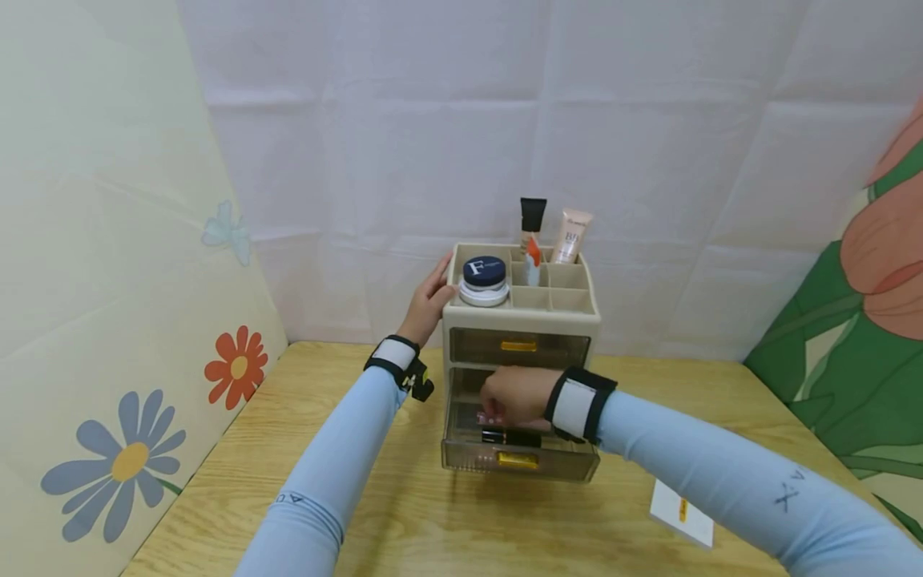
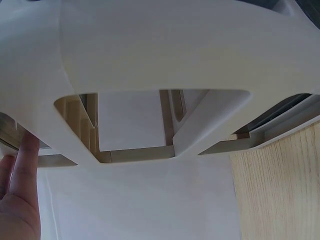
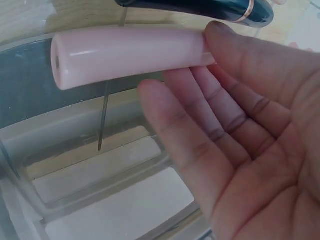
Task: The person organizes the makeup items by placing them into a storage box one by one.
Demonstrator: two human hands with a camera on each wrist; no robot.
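A cream cosmetics organizer (image 1: 522,320) with smoky drawers stands on the table. My left hand (image 1: 427,308) rests against its upper left side, fingers extended; in the left wrist view, fingers (image 2: 25,170) touch its edge. My right hand (image 1: 517,394) reaches into the pulled-out lower drawer (image 1: 469,457). There it pinches one end of a glossy pale pink tube (image 3: 125,55) between thumb and fingers, while the index finger stands apart from it. Beside it in the drawer lies a dark tube with a gold ring (image 3: 210,9), which looks black in the head view.
On the organizer's top sit a navy-lidded jar (image 1: 485,271) on a white round case (image 1: 484,295), a black-capped tube (image 1: 533,215), a pink BB tube (image 1: 571,236) and a small orange-and-white item (image 1: 532,263). The upper drawer (image 1: 519,347) is closed. A white card or box (image 1: 671,513) lies at front right.
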